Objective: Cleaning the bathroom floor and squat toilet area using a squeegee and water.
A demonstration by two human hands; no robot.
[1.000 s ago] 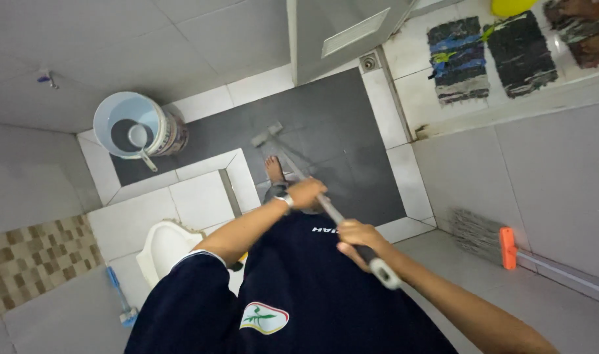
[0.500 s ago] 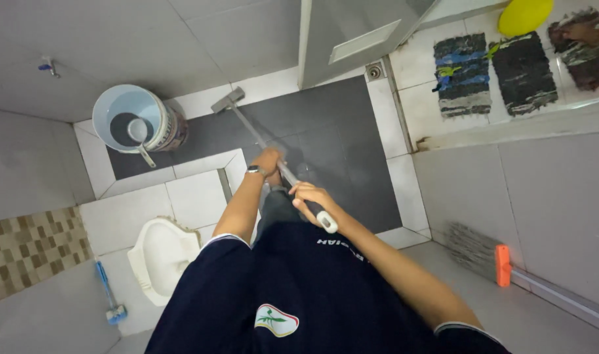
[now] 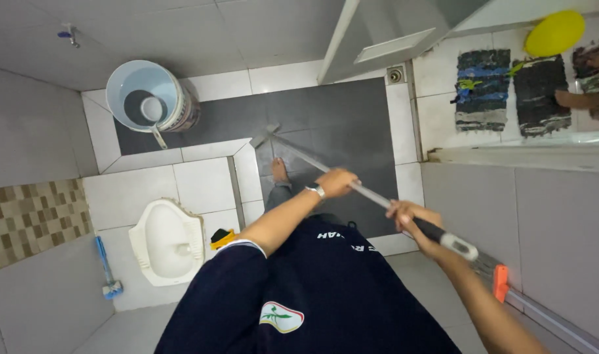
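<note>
Gripping a slim metal squeegee pole [image 3: 325, 168]: left hand [image 3: 337, 183], right hand [image 3: 411, 217].

Grey-tiled walls [image 3: 30, 131] are seen left of the hands, dark floor tiles [image 3: 339, 124] w/ white border ahead, door [image 3: 391, 33] beyond, rugs [image 3: 509, 88] far right.

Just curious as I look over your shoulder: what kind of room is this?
Most likely a small tiled bathroom. A white squat toilet is set into the floor, a water bucket with a dipper stands in the corner, and a floor drain sits by the door.
</note>
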